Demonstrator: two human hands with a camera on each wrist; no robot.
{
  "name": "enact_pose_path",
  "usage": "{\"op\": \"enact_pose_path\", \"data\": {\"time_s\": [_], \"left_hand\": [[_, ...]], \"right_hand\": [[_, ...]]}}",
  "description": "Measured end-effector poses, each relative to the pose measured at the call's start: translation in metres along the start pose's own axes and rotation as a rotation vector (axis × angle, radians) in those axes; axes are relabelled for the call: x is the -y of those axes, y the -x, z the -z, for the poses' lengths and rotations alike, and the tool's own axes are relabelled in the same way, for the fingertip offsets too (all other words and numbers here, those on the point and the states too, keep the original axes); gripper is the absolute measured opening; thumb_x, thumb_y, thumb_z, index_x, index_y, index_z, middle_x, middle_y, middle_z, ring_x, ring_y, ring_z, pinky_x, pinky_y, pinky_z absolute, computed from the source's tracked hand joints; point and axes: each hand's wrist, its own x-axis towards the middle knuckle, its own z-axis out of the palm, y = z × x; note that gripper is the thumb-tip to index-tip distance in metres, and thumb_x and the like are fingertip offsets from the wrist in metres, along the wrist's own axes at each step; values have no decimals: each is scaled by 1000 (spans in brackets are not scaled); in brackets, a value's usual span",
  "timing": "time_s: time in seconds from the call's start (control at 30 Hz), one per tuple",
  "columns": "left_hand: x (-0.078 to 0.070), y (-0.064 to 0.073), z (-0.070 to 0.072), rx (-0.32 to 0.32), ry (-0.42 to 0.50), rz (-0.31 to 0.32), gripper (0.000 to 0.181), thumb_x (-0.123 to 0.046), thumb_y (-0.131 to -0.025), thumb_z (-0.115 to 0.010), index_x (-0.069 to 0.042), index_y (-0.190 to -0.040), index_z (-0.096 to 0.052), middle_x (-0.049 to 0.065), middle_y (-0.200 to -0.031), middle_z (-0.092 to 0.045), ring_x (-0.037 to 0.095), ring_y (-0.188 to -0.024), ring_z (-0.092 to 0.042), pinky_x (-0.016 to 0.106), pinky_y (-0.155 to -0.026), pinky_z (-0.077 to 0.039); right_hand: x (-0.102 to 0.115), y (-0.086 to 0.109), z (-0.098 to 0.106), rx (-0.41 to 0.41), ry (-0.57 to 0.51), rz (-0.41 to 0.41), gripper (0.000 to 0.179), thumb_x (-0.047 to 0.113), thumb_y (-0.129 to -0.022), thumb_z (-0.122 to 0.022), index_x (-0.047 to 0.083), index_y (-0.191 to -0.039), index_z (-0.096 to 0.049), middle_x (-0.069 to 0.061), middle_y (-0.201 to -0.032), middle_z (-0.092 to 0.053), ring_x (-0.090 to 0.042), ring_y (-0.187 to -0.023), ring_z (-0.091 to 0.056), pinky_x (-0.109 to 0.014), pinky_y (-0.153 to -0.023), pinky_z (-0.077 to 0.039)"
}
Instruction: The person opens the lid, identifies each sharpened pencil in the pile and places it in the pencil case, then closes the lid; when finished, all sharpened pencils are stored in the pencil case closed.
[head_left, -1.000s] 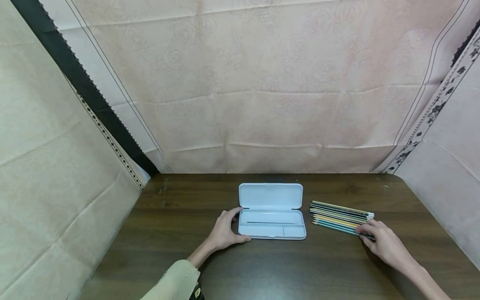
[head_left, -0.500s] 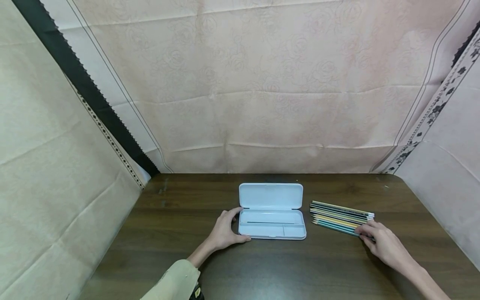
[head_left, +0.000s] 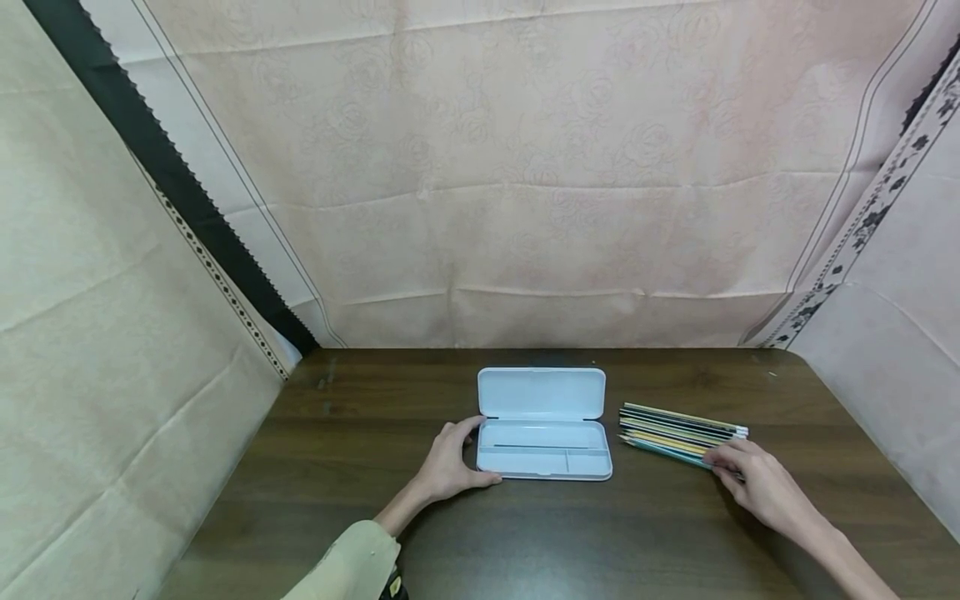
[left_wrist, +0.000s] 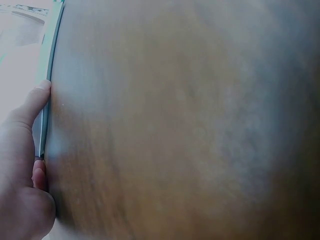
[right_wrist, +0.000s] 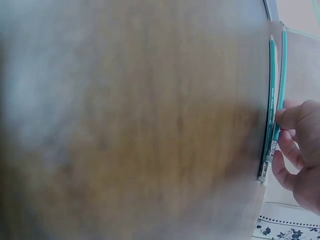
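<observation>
A light-blue pencil case point(head_left: 545, 450) lies with its lid folded back on the wooden table. My left hand point(head_left: 448, 467) holds its left end, thumb at the front corner and index finger near the hinge; in the left wrist view the thumb point(left_wrist: 39, 100) presses the case's edge point(left_wrist: 49, 65). To the right of the case is a row of pencils point(head_left: 675, 423), black, yellow and teal, tips pointing left. My right hand point(head_left: 757, 479) pinches a teal pencil point(right_wrist: 283, 75) near its rear end; in the right wrist view it is raised beside another teal pencil point(right_wrist: 271, 85).
The dark wooden table point(head_left: 585, 542) ends at a pale cloth wall point(head_left: 525, 250) behind. More cloth hangs at the left point(head_left: 112, 375) and the right point(head_left: 900, 333). Inside the case, low dividers point(head_left: 567, 459) split the tray into compartments.
My right hand has shifted slightly left, and the teal pencil it pinches has moved left and up from the front of the row. The left hand and the case have stayed put.
</observation>
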Motion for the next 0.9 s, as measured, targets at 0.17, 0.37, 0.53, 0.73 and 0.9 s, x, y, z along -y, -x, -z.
{"op": "enact_pose_path", "data": {"time_s": [0.17, 0.37, 0.53, 0.73, 0.9], "left_hand": [[-1, 0, 0, 7, 3, 4, 91, -47, -72, -88, -13, -147, -48, 5, -130, -54, 20, -109, -49, 39, -85, -46], [-1, 0, 0, 8, 0, 7, 92, -48, -72, -88, -13, -147, -48, 5, -129, -54, 20, -108, -49, 39, -84, -46], [-1, 1, 1, 7, 4, 10, 92, -48, -72, -88, -13, -146, -48, 6, -129, -54, 20, -108, -48, 39, -84, -46], [-2, 1, 1, 9, 1, 14, 91, -46, -72, -89, -14, -147, -48, 5, -129, -54, 19, -109, -48, 39, -84, -46], [-2, 1, 1, 5, -3, 0, 91, -47, -72, -89, -12, -146, -48, 6, -128, -54, 21, -107, -49, 39, -84, -46]], "right_hand": [[3, -5, -3, -8, -35, 24, 38, -12, -62, -85, 15, -85, -73, 5, -86, -63, -7, -75, -58, -16, -67, -42], [3, -11, -7, -3, -71, 65, 32, -11, -68, -81, 13, -88, -73, 5, -85, -63, -6, -74, -56, -19, -65, -43], [7, -20, -11, 4, -77, 84, 30, -9, -70, -81, 14, -88, -74, 4, -86, -64, -9, -76, -59, -22, -66, -45], [17, -32, -18, -6, -83, 106, 39, -13, -62, -83, 14, -88, -73, 6, -86, -63, -10, -76, -59, -24, -64, -46], [25, -41, -24, 12, -88, 109, 39, -14, -64, -83, 15, -88, -73, 7, -87, -62, -10, -76, -59, -30, -62, -49]]}}
